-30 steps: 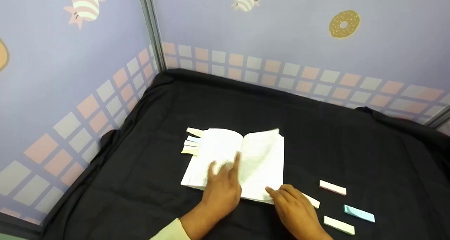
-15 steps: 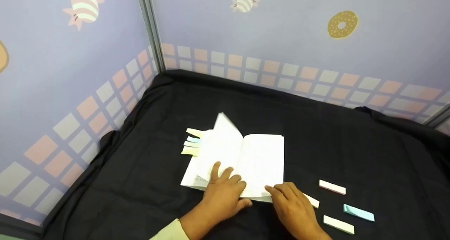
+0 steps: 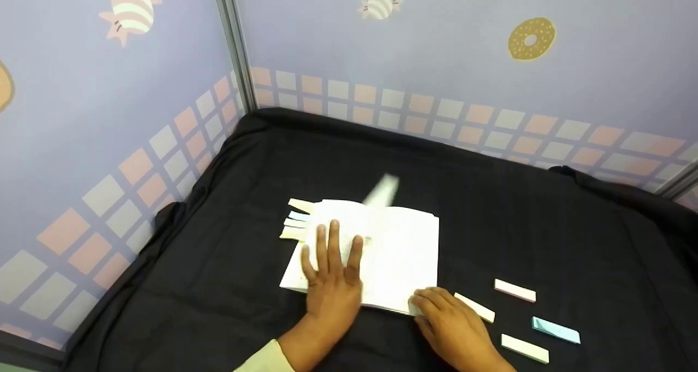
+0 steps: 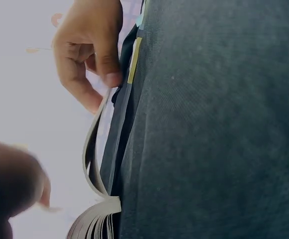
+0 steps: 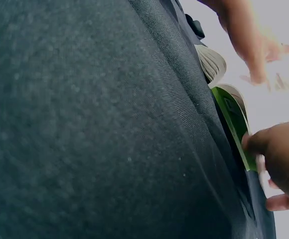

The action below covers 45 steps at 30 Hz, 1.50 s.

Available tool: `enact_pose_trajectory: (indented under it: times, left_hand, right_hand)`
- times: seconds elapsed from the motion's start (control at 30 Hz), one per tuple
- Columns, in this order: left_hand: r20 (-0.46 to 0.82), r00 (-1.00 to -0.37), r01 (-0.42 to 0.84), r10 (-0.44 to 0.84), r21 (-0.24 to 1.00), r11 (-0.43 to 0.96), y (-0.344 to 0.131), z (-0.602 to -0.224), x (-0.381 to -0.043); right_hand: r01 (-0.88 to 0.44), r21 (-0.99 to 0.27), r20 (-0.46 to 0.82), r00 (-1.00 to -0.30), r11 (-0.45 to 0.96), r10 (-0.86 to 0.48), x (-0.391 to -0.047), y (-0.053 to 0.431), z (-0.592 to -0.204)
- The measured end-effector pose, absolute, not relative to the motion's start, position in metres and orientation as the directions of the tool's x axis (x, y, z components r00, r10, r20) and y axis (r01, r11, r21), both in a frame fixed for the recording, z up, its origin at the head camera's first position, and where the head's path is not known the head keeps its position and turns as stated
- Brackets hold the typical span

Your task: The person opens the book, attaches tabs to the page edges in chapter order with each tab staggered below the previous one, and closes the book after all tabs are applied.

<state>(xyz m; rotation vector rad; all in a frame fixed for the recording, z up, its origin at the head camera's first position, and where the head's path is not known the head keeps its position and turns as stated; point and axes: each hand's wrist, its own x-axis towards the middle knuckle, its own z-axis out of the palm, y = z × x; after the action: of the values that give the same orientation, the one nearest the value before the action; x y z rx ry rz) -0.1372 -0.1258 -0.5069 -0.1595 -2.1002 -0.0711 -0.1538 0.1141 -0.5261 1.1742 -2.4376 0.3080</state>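
Note:
A book (image 3: 403, 252) lies spread out on black cloth, its pages white. One blurred leaf (image 3: 383, 191) stands up near the spine. Over the left-hand page my left hand (image 3: 334, 274) has its fingers long and spread. My right hand (image 3: 450, 320) pinches the lower right corner of the book between thumb and fingers. The left wrist view shows the right thumb and finger (image 4: 87, 50) at the end of a bowed stack of pages (image 4: 90, 154). A green cover (image 5: 232, 124) shows under the pages in the right wrist view. Paper index tabs (image 3: 295, 233) stick out from the left edge.
Right of the book lie a pale pad of sticky tabs (image 3: 475, 307) close beside my right hand, a pink-edged pad (image 3: 515, 290), a blue pad (image 3: 556, 330) and a yellowish pad (image 3: 525, 348). Patterned wall panels (image 3: 436, 61) stand behind the black cloth (image 3: 218, 285).
Leaves have swung over from right to left, and another is now upright. My left hand has moved from the spine onto the left page, fingers spreading. The right hand stays at the corner.

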Motion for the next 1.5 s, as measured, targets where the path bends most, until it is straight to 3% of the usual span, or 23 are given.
enact_pose_trajectory:
  times: [0.07, 0.17, 0.3, 0.37, 0.5, 0.8, 1.13, 1.5]
  left_hand:
    - [0.859, -0.507, 0.034, 0.073, -0.065, 0.997, -0.125, -0.504, -0.137]
    - [0.779, -0.613, -0.004, 0.133, -0.172, 0.985, -0.123, -0.503, -0.134]
    - [0.531, -0.792, 0.244, 0.300, -0.176, 0.954, -0.123, -0.505, -0.131]
    - [0.413, -0.824, 0.374, 0.388, -0.117, 0.920, -0.123, -0.508, -0.132]
    - [0.314, -0.828, 0.474, 0.466, -0.053, 0.879, -0.123, -0.513, -0.134]
    - [0.303, -0.816, 0.509, 0.492, -0.026, 0.860, -0.126, -0.513, -0.140]
    - [0.372, -0.800, 0.505, 0.470, -0.004, 0.863, -0.129, -0.512, -0.140]
    - [0.445, -0.819, 0.439, 0.362, 0.080, 0.895, -0.126, -0.514, -0.138]
  right_hand:
    - [-0.789, -0.020, 0.451, -0.556, 0.614, -0.698, -0.154, 0.115, -0.527]
    - [-0.788, -0.019, 0.455, -0.555, 0.616, -0.696, -0.155, 0.115, -0.528]
    - [-0.782, -0.017, 0.449, -0.562, 0.623, -0.694, -0.155, 0.116, -0.529]
    - [-0.775, -0.015, 0.437, -0.573, 0.631, -0.693, -0.155, 0.116, -0.530]
    - [-0.760, -0.005, 0.414, -0.593, 0.650, -0.690, -0.156, 0.117, -0.530]
    - [-0.763, -0.050, 0.454, -0.592, 0.644, -0.666, -0.155, 0.122, -0.530]
    - [-0.693, -0.066, 0.622, -0.591, 0.718, -0.513, -0.152, 0.119, -0.524]
    - [-0.775, -0.079, 0.550, -0.558, 0.627, -0.621, -0.153, 0.116, -0.533]
